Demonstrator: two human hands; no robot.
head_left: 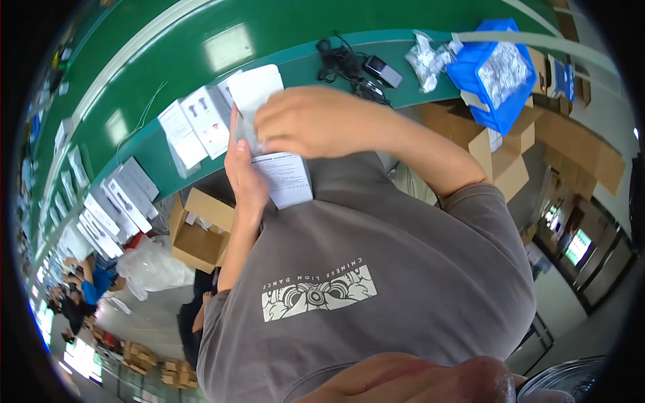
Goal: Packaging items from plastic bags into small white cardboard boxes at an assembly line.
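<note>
A small white printed carton (287,180) is tilted in front of my chest, its pale lid flap (256,87) raised at the far end. My left hand (246,176) grips the carton along its left side, the thumb pressed near its edge. Over the carton's opening, my right hand (306,126) has its fingers curled inward. A greyish, partly see-through patch shows beside those fingertips; what they hold, if anything, is hidden by the hand.
Printed white cartons (195,127) lie left on the green bench (302,20). Black cables (339,60) and a dark adapter-like block (383,70) rest beyond my right arm. A blue bin (480,74) of silvery packets stands far right. Open cardboard boxes (201,232) flank me below the bench.
</note>
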